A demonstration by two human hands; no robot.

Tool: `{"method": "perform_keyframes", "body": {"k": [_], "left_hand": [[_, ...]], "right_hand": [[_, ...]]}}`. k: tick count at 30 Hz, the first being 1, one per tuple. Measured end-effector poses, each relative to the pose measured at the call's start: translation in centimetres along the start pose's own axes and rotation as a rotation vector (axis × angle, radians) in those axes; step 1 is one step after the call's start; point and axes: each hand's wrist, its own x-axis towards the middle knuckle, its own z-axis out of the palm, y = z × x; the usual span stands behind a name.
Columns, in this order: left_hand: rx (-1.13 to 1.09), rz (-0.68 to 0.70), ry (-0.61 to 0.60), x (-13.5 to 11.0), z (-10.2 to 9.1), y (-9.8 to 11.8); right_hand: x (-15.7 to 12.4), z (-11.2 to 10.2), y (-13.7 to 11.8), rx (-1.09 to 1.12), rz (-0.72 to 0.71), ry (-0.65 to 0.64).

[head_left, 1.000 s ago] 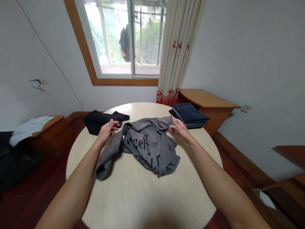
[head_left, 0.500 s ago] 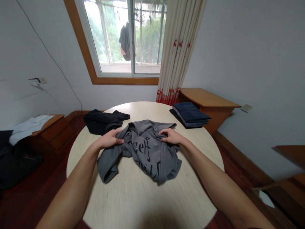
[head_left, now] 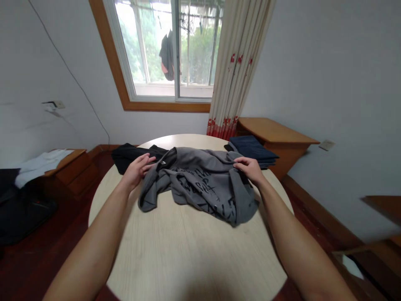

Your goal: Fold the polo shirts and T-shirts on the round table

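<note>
While daylight comes through the sliding window with its orange-brown wooden frame [head_left: 169,106], a person sits or stands at a round, pale wood-grain table [head_left: 188,255], both bare forearms stretched over it. Between the two hands lies a rumpled grey cloth shirt with black lettering [head_left: 203,175], spread across the table's middle, its far edge bunched and one sleeve trailing toward the left.

The right hand [head_left: 250,170] has thumb and fingers closed together on the shirt's far right part, pinching a fold of it. The left hand [head_left: 138,168] is at the shirt's left side, beside the collar, where a small white label [head_left: 163,162] shows; its fingers are apart and slightly bent, and from here I cannot tell whether they grip the cloth or just brush it.

Just beyond the left hand sits a loose heap of black fabric [head_left: 122,155], partly covered from view by the shirt. On the far right of the table, near the right hand, rests a neat stack of folded dark-blue and black clothes [head_left: 252,147], in front of a brown wooden desk [head_left: 277,130]. A cream curtain with red flowers [head_left: 239,62] hangs behind it.
</note>
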Motion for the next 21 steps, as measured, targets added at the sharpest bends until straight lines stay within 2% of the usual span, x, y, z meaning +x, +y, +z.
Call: {"method": "perform_keyframes", "body": {"k": [2, 5, 9, 11, 12, 15, 16, 17, 18, 19, 20, 21], "left_hand": [[0.283, 0.092, 0.0, 0.1, -0.3, -0.6], [0.634, 0.114, -0.059, -0.3, -0.1, -1.5], [0.797, 0.084, -0.105, -0.9, 0.7, -1.9], [0.749, 0.07, -0.119, -1.2, 1.0, -1.4], [0.675, 0.043, -0.149, -1.3, 1.0, -1.0], [0.306, -0.041, -0.269, -1.3, 0.2, 0.3], [0.18, -0.023, -0.264, -1.1, -0.2, 0.7], [0.08, 0.02, -0.222, -0.8, -0.7, 1.0], [0.015, 0.077, -0.151, -0.5, -1.2, 1.1], [-0.016, 0.134, -0.064, 0.0, -1.7, 1.0], [-0.014, 0.179, 0.027, 0.5, -2.2, 0.8], [0.018, 0.207, 0.107, 0.9, -2.5, 0.4]], "right_hand": [[0.0, 0.1, 0.4, -0.142, -0.022, -0.092], [-0.4, 0.7, 0.5, -0.3, -0.047, -0.249], [-1.1, 1.5, 0.5, -0.387, -0.048, -0.379], [-1.6, 2.0, -0.2, -0.403, -0.036, -0.47], [-2.0, 2.2, -0.7, -0.392, -0.03, -0.565], [-3.4, 2.5, -3.0, -0.23, 0.024, -1.001], [-3.8, 2.5, -3.7, -0.147, 0.051, -1.124], [-4.0, 2.4, -4.2, -0.057, 0.068, -1.187], [-4.1, 2.3, -4.6, 0.033, 0.069, -1.167], [-4.0, 2.1, -4.6, 0.114, 0.052, -1.063], [-3.7, 1.9, -4.5, 0.174, 0.024, -0.889], [-3.3, 1.6, -4.1, 0.202, -0.01, -0.661]]}}
